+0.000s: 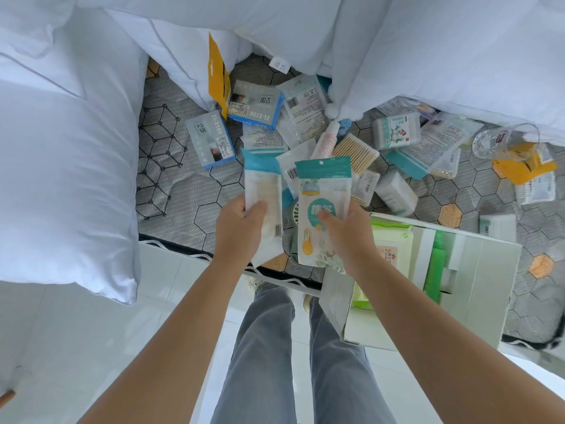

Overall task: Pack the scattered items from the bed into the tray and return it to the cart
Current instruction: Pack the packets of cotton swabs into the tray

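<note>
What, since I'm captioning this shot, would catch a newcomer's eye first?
Two hands at centre each hold a packet up: the left hand a white pouch, the right hand a teal-topped packet. Beyond them boxes, swabs and a glass lie scattered on the mattress. The partly filled tray sits at the right.

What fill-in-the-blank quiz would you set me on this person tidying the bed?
1. Counting the left hand and the right hand, the number gripping a pouch is ____.
2. The bottle already in the tray is coloured ____.
3. The clear glass on the bed lies on its ____.
4. The two clock boxes have edges coloured ____.

Missing words: two; green; side; blue.
</note>
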### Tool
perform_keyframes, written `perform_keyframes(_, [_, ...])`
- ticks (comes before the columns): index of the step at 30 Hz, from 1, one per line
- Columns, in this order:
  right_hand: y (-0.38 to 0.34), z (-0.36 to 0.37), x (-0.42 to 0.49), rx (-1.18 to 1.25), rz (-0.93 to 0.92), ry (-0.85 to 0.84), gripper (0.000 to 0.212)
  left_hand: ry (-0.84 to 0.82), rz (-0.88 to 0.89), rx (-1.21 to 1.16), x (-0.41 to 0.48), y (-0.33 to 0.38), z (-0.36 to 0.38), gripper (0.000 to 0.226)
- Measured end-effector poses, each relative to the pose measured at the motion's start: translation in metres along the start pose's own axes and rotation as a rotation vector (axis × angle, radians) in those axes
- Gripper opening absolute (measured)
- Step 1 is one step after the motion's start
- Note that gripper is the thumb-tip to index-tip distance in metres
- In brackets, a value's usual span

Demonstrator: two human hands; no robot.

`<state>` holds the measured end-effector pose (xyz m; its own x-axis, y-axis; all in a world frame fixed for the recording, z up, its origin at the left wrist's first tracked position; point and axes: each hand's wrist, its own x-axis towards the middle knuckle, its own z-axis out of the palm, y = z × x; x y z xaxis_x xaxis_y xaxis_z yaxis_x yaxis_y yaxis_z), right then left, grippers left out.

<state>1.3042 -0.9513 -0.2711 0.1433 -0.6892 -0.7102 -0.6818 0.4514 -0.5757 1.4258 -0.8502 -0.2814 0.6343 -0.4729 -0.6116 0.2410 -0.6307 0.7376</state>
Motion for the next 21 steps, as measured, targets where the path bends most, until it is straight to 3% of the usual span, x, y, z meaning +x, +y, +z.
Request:
perform_keyframes(3, [0.002, 0.009, -0.007, 0.060, 0.005, -0.070, 0.018, -0.138, 0.130, 0.197, -0.008, 0.000, 0.011, 0.014])
perform_keyframes(7, [0.001, 0.018, -0.015, 0.190, 0.012, -0.164, 0.032, -0.290, 0.225, 0.389, -0.017, -0.007, 0.028, 0.034])
perform_keyframes(10, [0.000, 0.015, -0.012, 0.236, 0.042, -0.163, 0.031, -0.350, 0.259, 0.378, -0.017, -0.007, 0.028, 0.045])
perform_keyframes(13, [0.000, 0.012, -0.004, 0.204, 0.086, -0.155, 0.013, -0.426, 0.202, 0.365, -0.013, -0.006, 0.023, 0.060])
perform_keyframes(14, [0.000, 0.012, -0.002, 0.198, 0.098, -0.137, 0.017, -0.448, 0.180, 0.346, -0.013, -0.006, 0.023, 0.063])
perform_keyframes(21, [0.002, 0.020, 0.012, 0.040, 0.059, -0.022, 0.024, -0.520, 0.113, 0.249, 0.002, -0.003, 0.030, 0.050])
